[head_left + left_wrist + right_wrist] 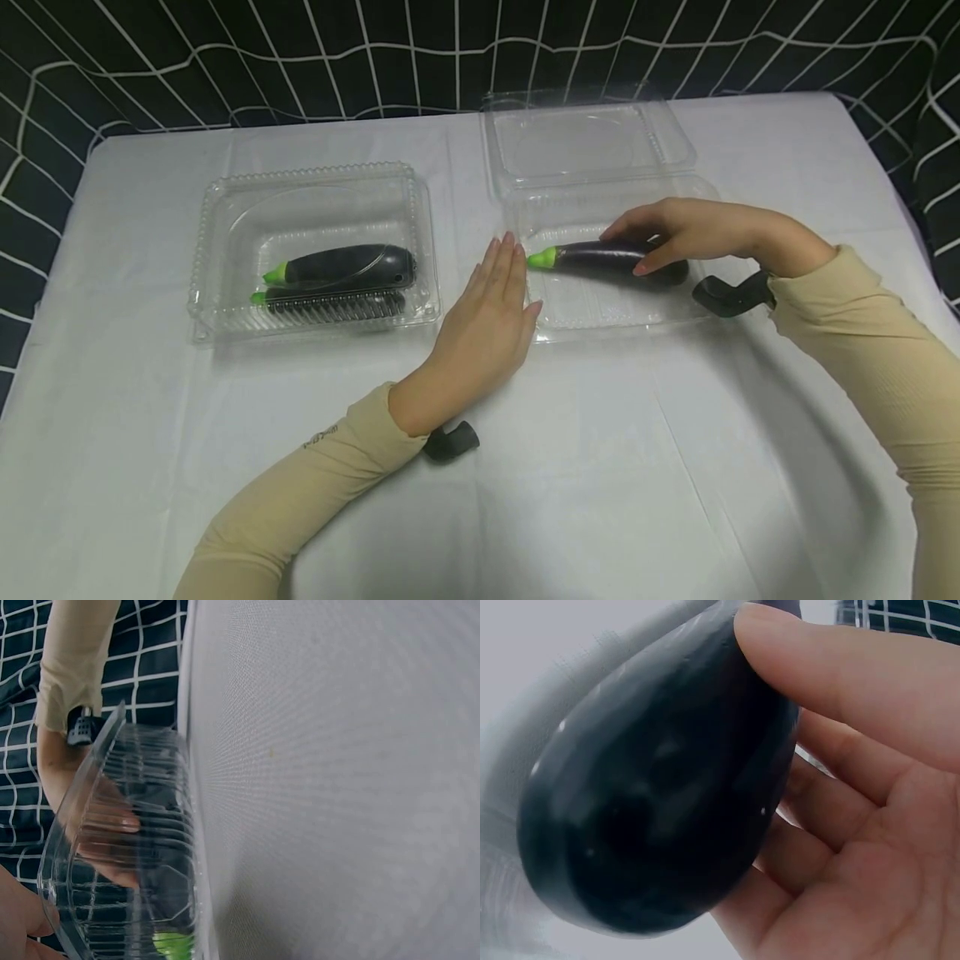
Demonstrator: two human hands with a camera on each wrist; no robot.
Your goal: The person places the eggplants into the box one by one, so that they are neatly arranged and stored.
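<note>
My right hand (678,232) grips a dark purple eggplant (585,257) with a bright green stem end, thumb on the near side and fingers over the far side. The eggplant lies lengthwise within the base of a clear plastic clamshell box (600,312), its green tip toward the left wall. Up close in the right wrist view, the glossy rounded end of the eggplant (652,802) fills the middle. With fingers straight and together, my left hand (486,321) rests against the left side of that box, beside the green tip.
A second clear clamshell (225,217), closed, stands at the left with two eggplants (348,267) inside. The right box's lid (577,142) is folded back toward the table's far edge. A white cloth covers the table (570,467); dark checked fabric (420,58) hangs behind it.
</note>
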